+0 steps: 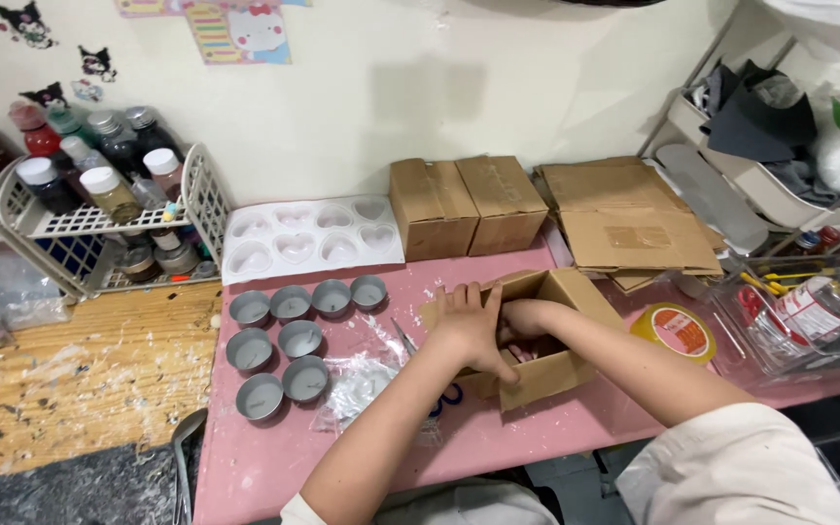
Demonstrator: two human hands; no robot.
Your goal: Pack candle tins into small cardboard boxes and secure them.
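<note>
The person is leaning over the pink surface (274, 457) and working at a small open cardboard box (546, 335) sitting near its middle, just in front of them. The left hand (467, 326) is lying flat over the near-left flap and wall of the box, fingers spread and pressing, which looks like a way of bracing it so it is not sliding about. The right hand (527, 319) is reaching down into the opening, and with its fingers buried inside I cannot tell whether it is gripping anything or lying loose; something reddish is showing in there, too hidden to name. Left of the box, a cluster of round grey tins (289, 345) is sitting in rows, close enough to be within easy reach, with a crumpled clear plastic bag (357, 389) lying between them and the left forearm, and scissors (410, 345) partly under that arm. Behind, two closed cardboard boxes (467, 206) and a pile of flattened cardboard (629, 228) are standing against the wall beside a white heart-shaped mould tray (313, 236). A roll of tape (681, 332) is lying just right of the box, near the right forearm, and a white wire rack of jars (99, 194) is crowding the far left
</note>
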